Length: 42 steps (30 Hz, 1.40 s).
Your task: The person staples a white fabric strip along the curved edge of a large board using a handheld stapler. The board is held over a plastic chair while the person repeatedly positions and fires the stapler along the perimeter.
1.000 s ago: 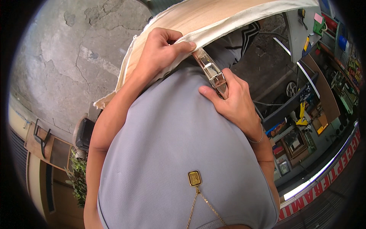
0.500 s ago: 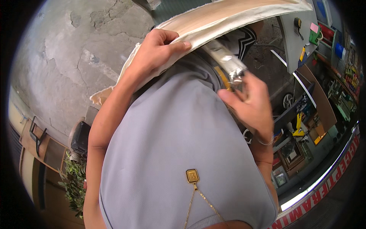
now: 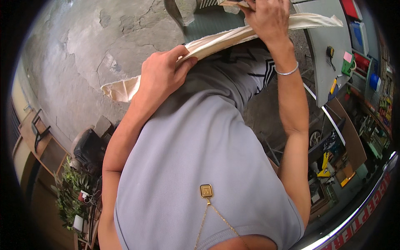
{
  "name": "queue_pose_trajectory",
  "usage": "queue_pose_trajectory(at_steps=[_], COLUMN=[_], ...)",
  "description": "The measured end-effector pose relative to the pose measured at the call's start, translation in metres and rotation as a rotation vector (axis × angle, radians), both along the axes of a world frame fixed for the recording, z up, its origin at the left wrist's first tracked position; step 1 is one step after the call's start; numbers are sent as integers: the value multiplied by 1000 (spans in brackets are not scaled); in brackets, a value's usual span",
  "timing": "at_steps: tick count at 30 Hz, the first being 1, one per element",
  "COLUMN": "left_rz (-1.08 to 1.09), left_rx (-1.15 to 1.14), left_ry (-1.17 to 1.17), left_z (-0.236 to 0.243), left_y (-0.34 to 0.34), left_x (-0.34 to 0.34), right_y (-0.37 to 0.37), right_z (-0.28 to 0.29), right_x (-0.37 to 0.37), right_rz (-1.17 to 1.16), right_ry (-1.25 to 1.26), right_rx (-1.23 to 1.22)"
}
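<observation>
A long strip of cream cloth (image 3: pixel 227 38), with loose, uneven edges, stretches across my lap and beyond to the right. My left hand (image 3: pixel 166 73) is closed on its near edge, thumb on top and fingers folded over. At the top of the view, my right hand (image 3: pixel 268 21) is past the strip, its fingers curled and partly cut off by the frame. By its thumb shows a tan, wooden-looking piece (image 3: pixel 233 3), mostly out of view. What the right fingers grip cannot be made out.
At the right, a grey tabletop (image 3: pixel 323 66) carries a tape measure (image 3: pixel 330 52) and a yellow-handled cutter (image 3: pixel 333 86). A green plastic chair (image 3: pixel 212 29) stands on the cracked concrete floor (image 3: pixel 83 54). Leafy plants (image 3: pixel 68 187) and a black object (image 3: pixel 89 146) are at the left.
My right hand has moved up and away from my lap to the far side of the strip. The shiny silver object near it is no longer visible. The cloth-edged piece has tilted, hiding its wooden face.
</observation>
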<state>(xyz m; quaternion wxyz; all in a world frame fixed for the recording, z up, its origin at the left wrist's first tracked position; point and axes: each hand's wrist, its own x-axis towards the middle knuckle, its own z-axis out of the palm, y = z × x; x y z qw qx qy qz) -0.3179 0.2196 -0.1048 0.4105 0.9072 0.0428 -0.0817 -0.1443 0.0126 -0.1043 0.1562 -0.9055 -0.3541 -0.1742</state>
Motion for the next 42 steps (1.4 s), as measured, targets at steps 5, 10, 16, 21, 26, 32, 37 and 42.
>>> queue_pose_trajectory(at_steps=[5,10,16,21,26,32,37,42], left_rz=[-25,16,303,652,744,1129,1282,1351], left_rx=[108,78,-329,-652,-823,-881,-876,-859], left_ry=[124,313,373,263,-79,-424,-511,-479], left_z=[9,15,-15,-74,-89,-86,-83,-81], left_y=[32,104,198,184,152,103,90,89], left_x=[-10,-39,-100,-156,-143,-98,-83,-83], right_y=[6,8,17,22,24,27,25,25], right_z=[-23,-32,-32,-34,-38,-37,-37,-33], right_x=[7,18,28,36,44,48,51,51], right_rz=[-4,-76,-74,-100,-82,-101,-40,16], right_ry=[76,158,249,371,319,326,303,281], right_rx=[73,85,82,152,117,85,82,90])
